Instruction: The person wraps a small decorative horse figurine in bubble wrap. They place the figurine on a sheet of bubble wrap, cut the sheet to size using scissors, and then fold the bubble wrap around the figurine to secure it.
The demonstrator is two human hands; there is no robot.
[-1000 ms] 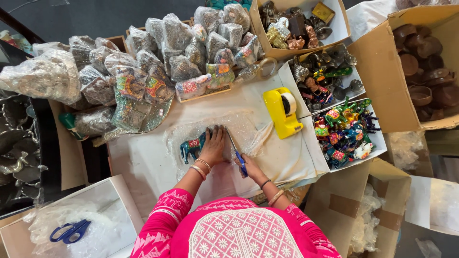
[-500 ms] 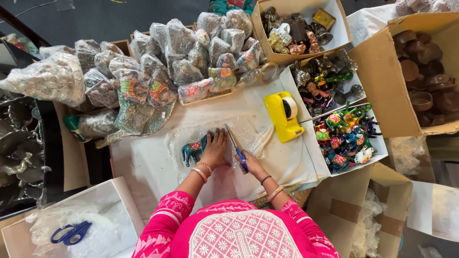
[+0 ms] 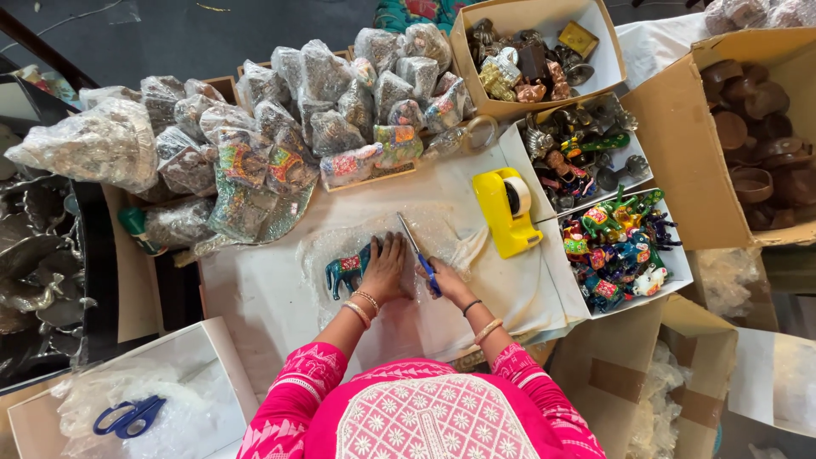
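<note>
My left hand (image 3: 387, 270) lies flat on a sheet of clear bubble wrap (image 3: 450, 234), pressing it over a small blue painted elephant figurine (image 3: 347, 269) whose front end shows at the left of the hand. My right hand (image 3: 442, 280) grips blue-handled scissors (image 3: 416, 248); their blades point away from me across the wrap. Both hands rest on a white paper-covered table (image 3: 263, 293). Bangles sit on both wrists, and pink sleeves fill the bottom of the view.
A yellow tape dispenser (image 3: 503, 209) stands to the right. Several bubble-wrapped figurines (image 3: 280, 127) are piled at the back. White trays hold painted animals (image 3: 616, 246) and metal pieces (image 3: 574, 153). Cardboard boxes (image 3: 680, 127) flank the right. Another pair of blue scissors (image 3: 127, 416) lies bottom left.
The scissors have moved slightly farther along the bubble wrap, away from me. My left hand stays pressed on the wrapped elephant.
</note>
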